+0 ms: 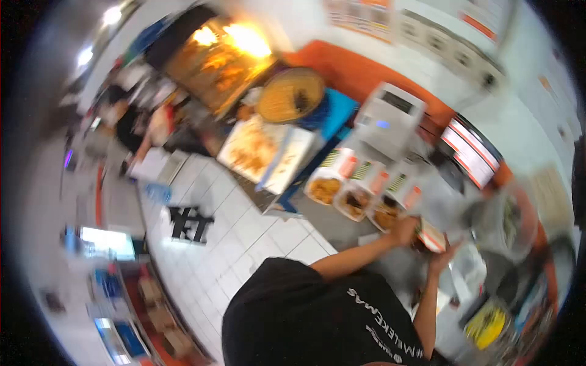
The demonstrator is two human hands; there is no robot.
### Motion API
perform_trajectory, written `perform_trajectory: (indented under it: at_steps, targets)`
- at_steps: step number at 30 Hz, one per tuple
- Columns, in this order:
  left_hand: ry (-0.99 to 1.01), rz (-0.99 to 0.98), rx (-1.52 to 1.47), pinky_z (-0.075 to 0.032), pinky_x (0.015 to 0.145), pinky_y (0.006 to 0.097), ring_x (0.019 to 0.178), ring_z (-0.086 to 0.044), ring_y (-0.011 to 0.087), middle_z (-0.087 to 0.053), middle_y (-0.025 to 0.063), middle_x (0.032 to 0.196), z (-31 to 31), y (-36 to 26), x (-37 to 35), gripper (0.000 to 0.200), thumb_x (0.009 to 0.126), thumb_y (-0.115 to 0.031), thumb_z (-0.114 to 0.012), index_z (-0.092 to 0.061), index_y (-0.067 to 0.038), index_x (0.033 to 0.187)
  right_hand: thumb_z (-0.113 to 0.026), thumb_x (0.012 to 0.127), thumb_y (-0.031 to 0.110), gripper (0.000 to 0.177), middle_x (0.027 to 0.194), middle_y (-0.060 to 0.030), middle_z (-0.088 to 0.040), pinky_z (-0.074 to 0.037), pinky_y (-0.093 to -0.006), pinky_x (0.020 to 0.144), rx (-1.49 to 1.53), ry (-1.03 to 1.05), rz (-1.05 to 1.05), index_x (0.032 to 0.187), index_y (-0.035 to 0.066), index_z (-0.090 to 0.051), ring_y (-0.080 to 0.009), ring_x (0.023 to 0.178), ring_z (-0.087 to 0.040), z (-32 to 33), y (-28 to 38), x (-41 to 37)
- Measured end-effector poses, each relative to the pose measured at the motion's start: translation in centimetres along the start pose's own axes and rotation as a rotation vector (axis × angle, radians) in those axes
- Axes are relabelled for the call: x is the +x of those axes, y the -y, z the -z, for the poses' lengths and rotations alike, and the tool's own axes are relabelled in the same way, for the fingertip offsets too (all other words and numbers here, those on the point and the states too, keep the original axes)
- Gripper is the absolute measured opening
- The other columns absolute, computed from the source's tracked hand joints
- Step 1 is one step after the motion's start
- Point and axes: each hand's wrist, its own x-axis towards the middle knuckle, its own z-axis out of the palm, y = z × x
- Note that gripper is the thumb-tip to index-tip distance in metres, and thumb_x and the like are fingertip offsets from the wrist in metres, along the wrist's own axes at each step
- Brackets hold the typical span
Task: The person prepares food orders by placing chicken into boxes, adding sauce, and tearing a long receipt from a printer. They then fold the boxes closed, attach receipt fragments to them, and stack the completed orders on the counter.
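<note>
Both of my hands are at a small white and orange takeaway food box [432, 236] over the grey counter. My left hand [405, 232] is closed on its left side, and my right hand [441, 259] grips its near right edge. Blur hides the exact finger positions. Beside my left hand, open food boxes stand in a row: one with golden fried pieces [325, 190], one with darker food [355, 202], and one with brown pieces [384, 215]. Their raised lids carry green and orange print.
A clear tub [506, 222] and a plastic bag [467, 268] lie right of my hands. Behind the boxes are a white machine [390, 116] and a monitor [470, 149]. Farther left are a food tray [293, 165], a round basket [292, 91], a lit warmer [213, 58] and a person [131, 125].
</note>
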Motion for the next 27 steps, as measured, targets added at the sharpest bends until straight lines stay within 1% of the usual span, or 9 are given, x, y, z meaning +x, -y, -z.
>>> perform_trajectory:
  at_steps: [2, 5, 13, 15, 18, 19, 21, 23, 27]
  targets:
    - [0.071, 0.092, -0.201, -0.047, 0.086, 0.0458, 0.094, -0.06, 0.0417, -0.062, 0.0259, 0.098, 4.4, -3.1, 0.6, 0.026, 0.085, -0.013, -0.054, -0.06, 0.002, 0.105, -0.06, 0.089, 0.051, 0.094, 0.125, -0.0234, -0.06, -0.046, -0.0392, 0.096, -0.016, 0.014, 0.041, 0.153, 0.006, -0.008, -0.0309, 0.113, -0.06, 0.3, 1.6, 0.4]
    - [0.061, 0.112, -0.239, -0.047, 0.086, 0.0451, 0.096, -0.058, 0.042, -0.06, 0.026, 0.101, 1.9, -2.0, 1.1, 0.033, 0.088, -0.013, -0.051, -0.055, 0.004, 0.117, -0.052, 0.095, 0.015, 0.076, 0.141, -0.0275, -0.045, -0.049, -0.0422, 0.094, 0.596, -0.013, -0.427, 0.155, 0.015, -0.005, -0.0318, 0.118, -0.057, 0.9, 5.7, 1.5]
    - [0.155, 0.078, -0.091, -0.045, 0.093, 0.0432, 0.104, -0.055, 0.0418, -0.054, 0.0283, 0.113, -0.1, 1.1, 1.3, 0.042, 0.091, -0.013, -0.046, -0.044, 0.006, 0.129, -0.049, 0.098, 0.029, 0.071, 0.141, -0.0264, -0.043, -0.053, -0.0428, 0.088, 0.444, 0.064, -0.213, 0.155, 0.015, -0.008, -0.0347, 0.116, -0.058, 0.5, 4.4, 1.6]
    - [-0.166, -0.335, -0.112, -0.043, 0.097, 0.0438, 0.106, -0.055, 0.0403, -0.056, 0.0265, 0.111, -1.6, 2.0, 0.6, 0.042, 0.09, -0.013, -0.048, -0.046, 0.004, 0.127, -0.049, 0.098, 0.041, 0.074, 0.139, -0.0246, -0.046, -0.052, -0.0428, 0.092, 0.622, 0.067, -0.277, 0.152, 0.005, -0.015, -0.0344, 0.111, -0.061, -0.1, 3.8, 1.7]
    - [0.089, -0.133, -0.137, -0.041, 0.099, 0.0409, 0.111, -0.054, 0.0351, -0.058, 0.0234, 0.114, 0.2, 0.8, 1.6, 0.036, 0.091, -0.017, -0.046, -0.054, 0.002, 0.121, -0.046, 0.092, 0.061, 0.079, 0.126, -0.0224, -0.059, -0.037, -0.0447, 0.108, 0.139, 0.23, -0.093, 0.13, -0.008, -0.052, -0.0328, 0.108, -0.063, 0.0, -3.1, 2.2]
    - [0.355, 0.133, -0.061, -0.044, 0.096, 0.0432, 0.109, -0.057, 0.0371, -0.059, 0.0241, 0.117, 5.5, -4.2, 2.8, 0.038, 0.09, -0.018, -0.049, -0.055, 0.001, 0.122, -0.045, 0.094, 0.055, 0.069, 0.121, -0.0235, -0.062, -0.031, -0.0438, 0.112, -0.079, -0.003, 0.194, 0.121, -0.006, -0.06, -0.0345, 0.112, -0.061, -0.2, -1.7, 2.1]
    - [0.205, -0.02, -0.059, -0.051, 0.081, 0.0467, 0.091, -0.063, 0.0408, -0.064, 0.0265, 0.097, 3.7, -3.0, 4.0, 0.033, 0.086, -0.015, -0.051, -0.062, 0.003, 0.112, -0.054, 0.094, 0.035, 0.059, 0.121, -0.0269, -0.061, -0.043, -0.0414, 0.1, -0.119, 0.037, 0.147, 0.142, 0.001, -0.042, -0.0375, 0.114, -0.06, 0.3, -0.1, 3.0]
    - [0.033, -0.002, 0.068, -0.05, 0.08, 0.0481, 0.091, -0.062, 0.0429, -0.063, 0.028, 0.098, 1.8, -1.7, 4.6, 0.037, 0.091, -0.012, -0.044, -0.053, 0.007, 0.121, -0.068, 0.082, 0.013, 0.089, 0.12, -0.0258, -0.062, -0.051, -0.0376, 0.088, -0.04, -0.014, -0.01, 0.153, 0.008, -0.015, -0.0321, 0.103, -0.067, 0.3, 3.2, 3.7]
    - [0.166, -0.024, 0.101, -0.05, 0.08, 0.0484, 0.093, -0.061, 0.0443, -0.062, 0.0286, 0.099, 2.4, -1.6, 5.2, 0.037, 0.094, -0.01, -0.038, -0.047, 0.011, 0.123, -0.062, 0.087, 0.014, 0.084, 0.125, -0.0252, -0.059, -0.053, -0.0382, 0.085, 0.033, 0.025, -0.054, 0.154, 0.014, -0.012, -0.0333, 0.101, -0.067, 0.7, 4.5, 4.0]
